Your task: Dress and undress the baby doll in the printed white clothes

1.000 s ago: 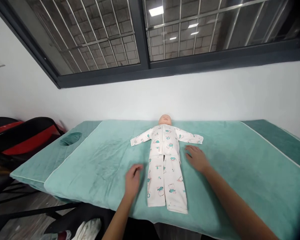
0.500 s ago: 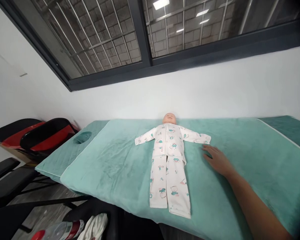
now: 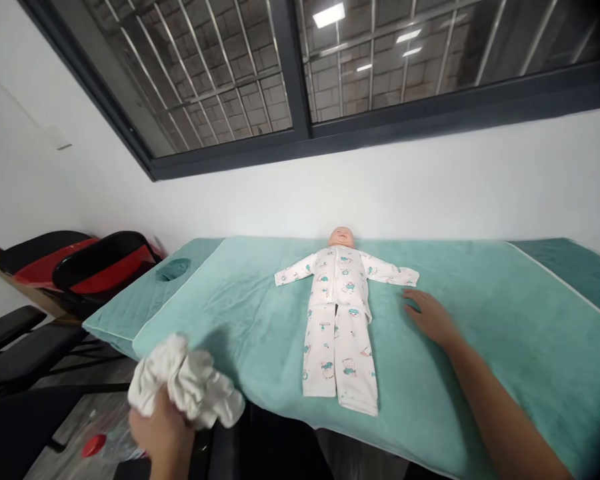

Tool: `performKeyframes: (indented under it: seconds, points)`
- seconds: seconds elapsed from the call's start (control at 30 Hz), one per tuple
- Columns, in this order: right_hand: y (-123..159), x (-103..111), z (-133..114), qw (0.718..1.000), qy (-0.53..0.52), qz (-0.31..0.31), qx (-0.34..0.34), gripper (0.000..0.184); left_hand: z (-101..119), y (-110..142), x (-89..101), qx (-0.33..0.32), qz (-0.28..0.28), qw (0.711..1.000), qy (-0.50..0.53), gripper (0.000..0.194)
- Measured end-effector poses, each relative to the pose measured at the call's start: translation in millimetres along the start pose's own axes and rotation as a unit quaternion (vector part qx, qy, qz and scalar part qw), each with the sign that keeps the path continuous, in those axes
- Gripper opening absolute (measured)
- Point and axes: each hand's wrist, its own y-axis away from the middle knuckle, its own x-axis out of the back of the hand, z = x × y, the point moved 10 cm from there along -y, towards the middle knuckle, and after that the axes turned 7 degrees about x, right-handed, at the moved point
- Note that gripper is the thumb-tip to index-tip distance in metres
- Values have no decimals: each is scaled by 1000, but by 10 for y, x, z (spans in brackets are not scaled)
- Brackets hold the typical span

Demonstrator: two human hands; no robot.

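Observation:
A baby doll (image 3: 341, 237) lies on its back on the teal bed cover (image 3: 260, 320), its head toward the wall. It wears a white printed baby top (image 3: 340, 280) with sleeves spread out and matching trousers (image 3: 340, 357). At the bed's near left edge, my left hand (image 3: 163, 427) grips a crumpled bundle of white cloth (image 3: 185, 383); the hand's fingers are partly hidden by the folds. Resting on the cover just below the doll's right-side sleeve, my right hand (image 3: 430, 317) is open and holds nothing.
A bottle with a red cap (image 3: 94, 445) is low at the left, below the bed's edge. Black and red chairs (image 3: 100, 267) stand at the bed's left end. Behind the bed are a white wall (image 3: 430, 180) and a dark-framed window (image 3: 300, 67). A round face hole (image 3: 173, 269) opens in the bed.
My left hand has come into view, lifting the white cloth from beside the bottle to the bed's edge. My right hand stays near the sleeve. The view has shifted slightly.

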Motion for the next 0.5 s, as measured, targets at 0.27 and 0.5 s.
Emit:
performKeyframes:
  seconds: [0.27,0.5]
  points:
    - [-147,-66,-1677,905,-423,-31,18,56,49,-527,-1783,-39,-184,959,213,52]
    - [-414,-220,-3133,922,-356,-76,131,98,805,785,-2632,-92,-493,851,154,52]
